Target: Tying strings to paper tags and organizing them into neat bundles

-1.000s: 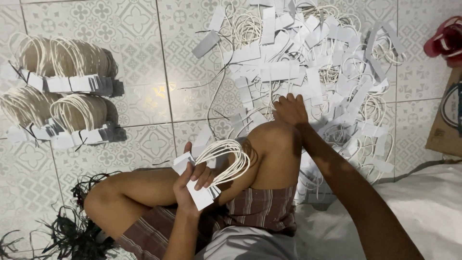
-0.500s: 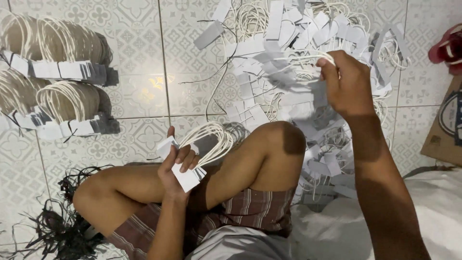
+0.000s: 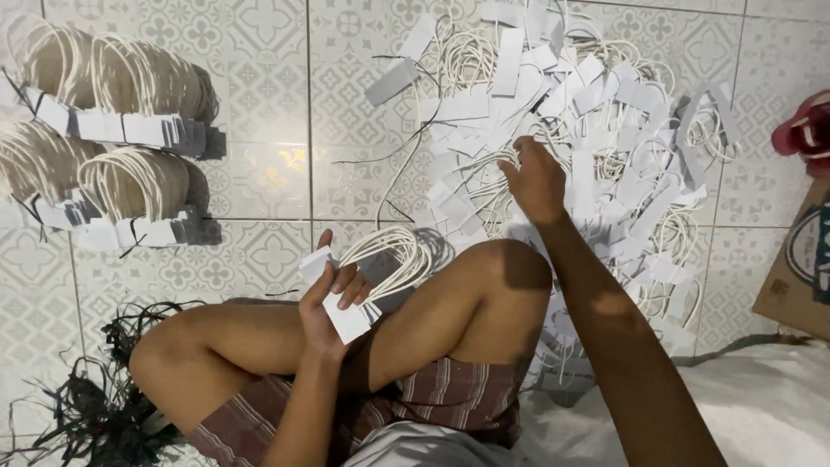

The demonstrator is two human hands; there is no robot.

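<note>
I sit on a tiled floor with my legs crossed. My left hand (image 3: 327, 294) grips a small stack of white paper tags with looped white cords (image 3: 389, 252) above my shin. My right hand (image 3: 534, 180) reaches forward past my raised knee (image 3: 506, 268) into a big loose pile of white tags and cords (image 3: 596, 147); its fingers pinch at a cord there, but whether one is held is unclear.
Tied bundles of corded tags (image 3: 112, 164) lie in rows at the left on the floor. A tangle of black strings (image 3: 82, 406) sits at the lower left. A cardboard box (image 3: 800, 268) and a red item (image 3: 808, 130) are at the right edge. White cloth (image 3: 761, 406) covers the lower right.
My right hand went from near my knee out to the far pile, then drew back left and lower within the pile. My left hand keeps the tag stack, shifted slightly.
</note>
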